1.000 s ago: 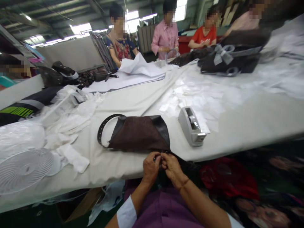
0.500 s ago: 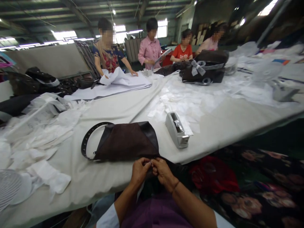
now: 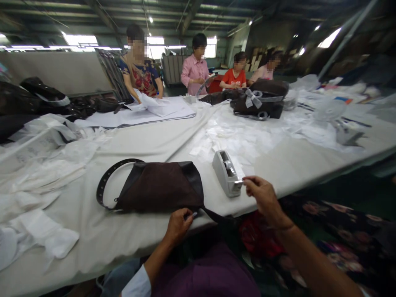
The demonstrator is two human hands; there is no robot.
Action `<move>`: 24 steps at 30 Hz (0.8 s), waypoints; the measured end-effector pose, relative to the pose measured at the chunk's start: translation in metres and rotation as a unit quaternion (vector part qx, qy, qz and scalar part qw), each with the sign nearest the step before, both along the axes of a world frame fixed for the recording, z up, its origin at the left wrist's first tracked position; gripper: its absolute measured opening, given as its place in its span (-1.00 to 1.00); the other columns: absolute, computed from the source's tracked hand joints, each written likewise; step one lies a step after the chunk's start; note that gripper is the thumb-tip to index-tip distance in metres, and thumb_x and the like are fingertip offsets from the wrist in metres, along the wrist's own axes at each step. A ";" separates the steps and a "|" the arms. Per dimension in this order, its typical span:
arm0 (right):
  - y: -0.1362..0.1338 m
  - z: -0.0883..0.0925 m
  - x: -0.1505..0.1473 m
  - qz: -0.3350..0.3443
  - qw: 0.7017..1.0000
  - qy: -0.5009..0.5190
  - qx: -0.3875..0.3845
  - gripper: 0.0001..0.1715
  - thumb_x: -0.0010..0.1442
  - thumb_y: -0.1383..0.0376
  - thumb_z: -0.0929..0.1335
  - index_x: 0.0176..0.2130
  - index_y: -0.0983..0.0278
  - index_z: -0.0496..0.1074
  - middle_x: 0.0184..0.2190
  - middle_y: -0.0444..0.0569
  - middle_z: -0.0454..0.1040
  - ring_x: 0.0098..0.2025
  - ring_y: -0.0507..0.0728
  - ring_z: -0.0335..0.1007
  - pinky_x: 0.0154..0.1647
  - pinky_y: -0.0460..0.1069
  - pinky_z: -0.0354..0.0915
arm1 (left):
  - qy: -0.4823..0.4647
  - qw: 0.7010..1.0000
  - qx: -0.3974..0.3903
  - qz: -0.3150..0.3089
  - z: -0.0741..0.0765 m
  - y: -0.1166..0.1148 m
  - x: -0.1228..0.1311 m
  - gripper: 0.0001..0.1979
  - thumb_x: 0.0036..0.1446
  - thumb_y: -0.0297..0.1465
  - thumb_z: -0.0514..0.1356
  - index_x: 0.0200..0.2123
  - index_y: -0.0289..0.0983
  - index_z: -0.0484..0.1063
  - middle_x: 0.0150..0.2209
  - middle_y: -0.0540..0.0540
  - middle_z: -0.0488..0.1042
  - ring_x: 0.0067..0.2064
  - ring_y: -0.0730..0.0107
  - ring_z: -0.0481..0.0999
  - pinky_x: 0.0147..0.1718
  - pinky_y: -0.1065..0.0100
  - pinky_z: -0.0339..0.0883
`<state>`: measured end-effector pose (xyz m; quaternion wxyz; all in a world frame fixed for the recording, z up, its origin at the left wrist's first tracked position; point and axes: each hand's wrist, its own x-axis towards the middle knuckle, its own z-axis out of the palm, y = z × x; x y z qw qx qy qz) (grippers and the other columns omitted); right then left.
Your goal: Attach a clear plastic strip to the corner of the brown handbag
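Note:
A dark brown handbag (image 3: 161, 185) with black corner panels lies on the table, its eyelet strap (image 3: 103, 181) looped to the left. From its right end a black strap (image 3: 213, 213) runs over the table edge. My left hand (image 3: 177, 227) is closed in a pinch just below the bag, with a small pale piece, too small to name, at its fingertips. My right hand (image 3: 262, 199) is closed at the front edge of a grey tape dispenser (image 3: 227, 173), thumb and finger pinching the end of its clear tape, which is barely visible.
White wrapping scraps (image 3: 40, 165) pile up on the left, more white sheets (image 3: 222, 132) beyond the dispenser. Farther back stands a wrapped dark bag (image 3: 262, 99). Several people work across the table, one over white paper (image 3: 148, 111). The table edge (image 3: 297, 185) slants up rightward.
My right hand has left my left hand and moved right and up to the dispenser. My left hand stays by the bag's lower edge. A person opposite has shifted the white paper.

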<state>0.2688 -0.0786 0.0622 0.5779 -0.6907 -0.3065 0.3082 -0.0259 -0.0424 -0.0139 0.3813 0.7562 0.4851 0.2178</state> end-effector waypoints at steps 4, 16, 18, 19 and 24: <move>0.048 0.019 0.045 -0.008 0.990 0.079 -0.116 -0.90 -0.04 0.43 0.42 -0.39 0.38 0.47 -0.50 0.01 0.47 -0.50 0.01 0.37 -0.54 -0.14 0.30 | 0.018 0.999 0.036 0.000 -0.004 -0.004 0.000 -0.83 0.07 -0.35 0.11 -0.41 -0.23 0.50 -0.37 -0.09 0.55 -0.31 0.28 0.50 -0.28 0.33 0.29; 0.100 0.019 0.044 0.063 0.948 0.101 -0.296 -0.96 0.04 0.51 0.36 -0.46 0.47 0.42 -0.62 0.11 0.45 -0.62 0.10 0.40 -0.65 -0.06 0.34 | 0.027 0.997 0.074 -0.004 -0.016 -0.007 -0.002 -0.84 0.14 -0.36 0.08 -0.37 -0.23 0.46 -0.36 -0.10 0.51 -0.28 0.30 0.48 -0.26 0.34 0.28; 0.104 0.019 0.043 0.064 0.945 0.094 -0.307 -0.95 0.03 0.52 0.37 -0.46 0.46 0.42 -0.63 0.09 0.44 -0.62 0.10 0.40 -0.63 -0.05 0.36 | 0.025 0.996 0.081 -0.005 -0.017 -0.007 -0.002 -0.84 0.14 -0.37 0.08 -0.37 -0.23 0.46 -0.36 -0.10 0.51 -0.29 0.30 0.48 -0.27 0.34 0.28; 0.105 0.018 0.042 0.066 0.944 0.090 -0.311 -0.95 0.03 0.52 0.37 -0.46 0.45 0.41 -0.64 0.07 0.44 -0.62 0.10 0.40 -0.62 -0.05 0.37 | 0.024 0.996 0.086 -0.006 -0.017 -0.007 -0.002 -0.85 0.14 -0.37 0.09 -0.37 -0.23 0.45 -0.36 -0.09 0.51 -0.29 0.30 0.48 -0.27 0.35 0.28; 0.109 0.016 0.043 0.083 0.934 0.077 -0.338 -0.86 0.09 0.50 0.34 -0.50 0.43 0.38 -0.66 0.04 0.42 -0.62 0.07 0.37 -0.64 -0.08 0.35 | 0.026 0.994 0.105 -0.008 -0.019 -0.007 -0.003 -0.87 0.14 -0.40 0.10 -0.37 -0.22 0.45 -0.37 -0.08 0.51 -0.29 0.32 0.48 -0.27 0.37 0.27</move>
